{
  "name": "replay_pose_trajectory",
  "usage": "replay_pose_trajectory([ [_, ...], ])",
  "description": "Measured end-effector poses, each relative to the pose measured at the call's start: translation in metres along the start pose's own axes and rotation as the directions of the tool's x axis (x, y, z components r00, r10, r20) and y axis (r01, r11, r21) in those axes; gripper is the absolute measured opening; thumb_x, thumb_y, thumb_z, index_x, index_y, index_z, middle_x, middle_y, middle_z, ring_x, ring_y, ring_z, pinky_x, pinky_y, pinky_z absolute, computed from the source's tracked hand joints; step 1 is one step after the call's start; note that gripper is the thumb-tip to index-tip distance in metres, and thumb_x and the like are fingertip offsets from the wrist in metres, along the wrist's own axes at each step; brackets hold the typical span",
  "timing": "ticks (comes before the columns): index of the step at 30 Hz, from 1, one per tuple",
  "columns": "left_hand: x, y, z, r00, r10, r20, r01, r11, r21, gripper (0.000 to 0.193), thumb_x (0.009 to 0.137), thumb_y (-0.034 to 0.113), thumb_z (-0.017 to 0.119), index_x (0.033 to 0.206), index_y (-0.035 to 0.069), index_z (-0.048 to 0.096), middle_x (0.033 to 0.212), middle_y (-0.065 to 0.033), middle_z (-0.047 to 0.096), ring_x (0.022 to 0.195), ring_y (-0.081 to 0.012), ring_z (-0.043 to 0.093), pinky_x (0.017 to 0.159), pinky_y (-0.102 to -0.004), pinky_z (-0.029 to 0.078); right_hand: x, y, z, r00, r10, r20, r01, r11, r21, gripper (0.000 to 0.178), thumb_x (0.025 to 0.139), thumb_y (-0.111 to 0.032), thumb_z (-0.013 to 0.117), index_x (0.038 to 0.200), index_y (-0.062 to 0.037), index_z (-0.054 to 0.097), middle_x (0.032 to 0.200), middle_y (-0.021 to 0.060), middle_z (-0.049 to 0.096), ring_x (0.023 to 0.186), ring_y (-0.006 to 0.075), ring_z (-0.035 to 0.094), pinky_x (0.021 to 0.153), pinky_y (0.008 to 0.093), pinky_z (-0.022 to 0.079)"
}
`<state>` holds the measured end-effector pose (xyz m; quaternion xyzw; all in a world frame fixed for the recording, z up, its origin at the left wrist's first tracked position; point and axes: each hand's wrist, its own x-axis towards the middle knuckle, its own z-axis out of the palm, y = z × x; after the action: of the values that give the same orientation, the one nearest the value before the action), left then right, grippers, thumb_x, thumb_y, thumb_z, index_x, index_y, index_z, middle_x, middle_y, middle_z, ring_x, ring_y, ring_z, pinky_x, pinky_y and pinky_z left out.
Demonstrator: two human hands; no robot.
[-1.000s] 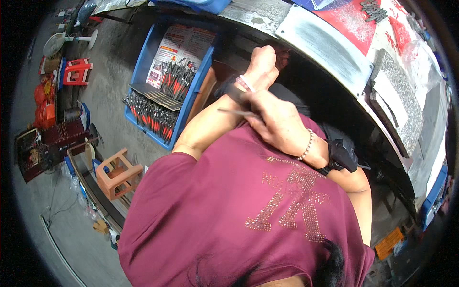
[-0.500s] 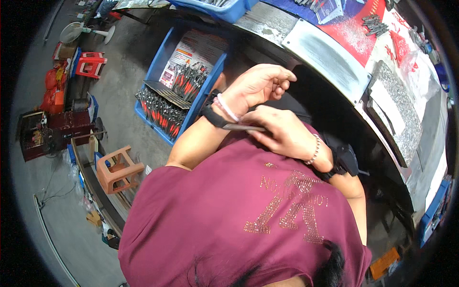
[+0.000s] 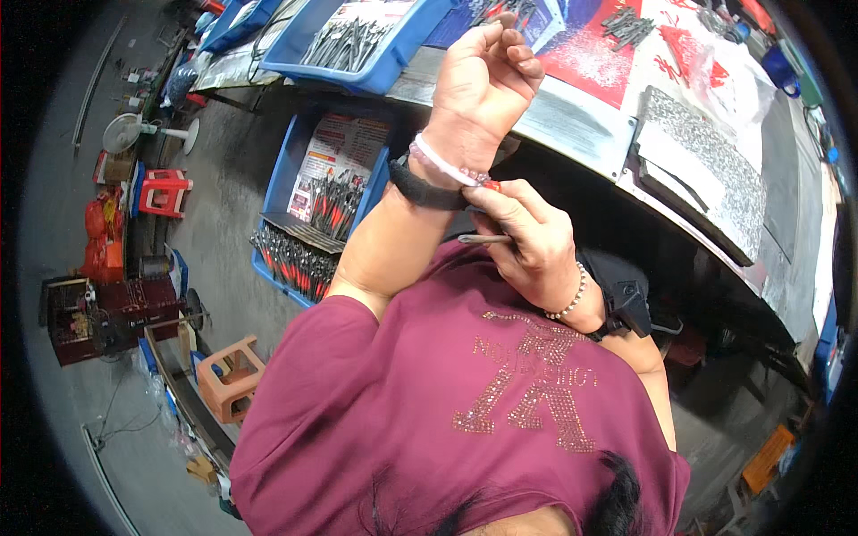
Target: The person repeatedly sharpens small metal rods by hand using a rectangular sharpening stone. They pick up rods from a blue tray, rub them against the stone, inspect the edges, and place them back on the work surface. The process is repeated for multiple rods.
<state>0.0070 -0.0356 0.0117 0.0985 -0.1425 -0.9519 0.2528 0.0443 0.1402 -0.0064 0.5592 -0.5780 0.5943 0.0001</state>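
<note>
My left hand (image 3: 487, 89) is raised palm up, fingers loosely curled and holding nothing. Its wrist wears a white band (image 3: 435, 163), a pink bead bracelet and a black strap (image 3: 420, 188). My right hand (image 3: 536, 237) presses against that wrist, its thumb and forefinger at the band's edge. A slim grey metal tool (image 3: 483, 238) sticks out from under the right fingers; the rest of it is hidden in the grip. A small red bit shows at the fingertips, too small to name. The right wrist carries a beaded bracelet (image 3: 574, 293) and a black strap-on device (image 3: 629, 305).
A workbench (image 3: 572, 125) curves along the far right, bearing a blue bin (image 3: 384, 71) of dark metal parts and a grey speckled board (image 3: 697, 147). Below stands a blue crate (image 3: 284, 179) of red-and-black-handled tools. Stools (image 3: 228, 380) stand at left.
My left hand has risen up and forward, now over the bench edge. My right hand's fingers have moved up to the bracelets, with the metal tool still in its grip.
</note>
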Motion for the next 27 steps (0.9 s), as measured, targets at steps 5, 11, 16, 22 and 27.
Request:
replay_pose_trajectory([
  [5,0.009,0.0,-0.001,1.0,0.008,-0.003,-0.008,1.0,-0.003,0.014,0.096,0.013,0.058,0.105,0.004,0.062,0.072,-0.0034,0.061,0.063,-0.0162,0.055,0.061,-0.0288,0.046,-0.001,0.007,-0.001,1.0,-0.006,-0.022,0.004,0.999,-0.054,0.035,0.076,0.008,0.071,0.11,0.0004,0.065,0.091,0.0151,0.063,0.073,0.0289,0.066,0.064,0.0332,0.054],
  [11,0.005,0.003,0.008,0.999,-0.036,0.041,0.04,0.994,-0.099,0.011,0.095,0.01,0.053,0.09,0.002,0.06,0.069,-0.0033,0.054,0.064,-0.015,0.051,0.061,-0.0298,0.044,-0.002,0.022,0.007,0.99,0.138,0.028,-0.139,0.989,0.058,0.022,0.076,-0.001,0.07,0.096,-0.0018,0.06,0.081,0.0171,0.061,0.071,0.0374,0.064,0.062,0.0414,0.053],
  [16,-0.002,-0.004,0.018,0.883,-0.301,0.361,0.43,0.828,-0.36,0.017,0.095,0.009,0.046,0.082,0.002,0.055,0.067,-0.0027,0.047,0.064,-0.0149,0.044,0.065,-0.029,0.041,-0.005,0.034,0.011,0.967,0.246,0.074,-0.255,0.954,0.16,0.018,0.074,0.0,0.066,0.089,0.0001,0.056,0.074,0.017,0.058,0.064,0.0373,0.06,0.058,0.0396,0.05],
  [22,0.008,-0.017,0.032,0.927,-0.259,0.272,0.343,0.879,-0.333,0.009,0.092,0.007,0.055,0.085,0.001,0.055,0.068,-0.0023,0.047,0.064,-0.0158,0.045,0.066,-0.0295,0.042,-0.01,0.038,0.01,0.918,0.393,0.048,-0.382,0.847,0.37,0.016,0.082,0.0,0.065,0.093,-0.001,0.054,0.067,-0.0011,0.045,0.062,0.0056,0.041,0.055,0.0225,0.038],
  [27,0.004,-0.025,0.047,0.865,-0.283,0.415,0.442,0.821,-0.36,0.012,0.092,0.006,0.054,0.082,0.001,0.055,0.069,-0.0039,0.049,0.065,-0.0168,0.048,0.066,-0.0303,0.044,-0.009,0.041,0.007,0.943,0.333,-0.009,-0.275,0.792,0.545,0.027,0.083,-0.002,0.068,0.11,-0.0011,0.061,0.083,-0.0004,0.061,0.073,0.0035,0.053,0.065,0.0214,0.045],
])
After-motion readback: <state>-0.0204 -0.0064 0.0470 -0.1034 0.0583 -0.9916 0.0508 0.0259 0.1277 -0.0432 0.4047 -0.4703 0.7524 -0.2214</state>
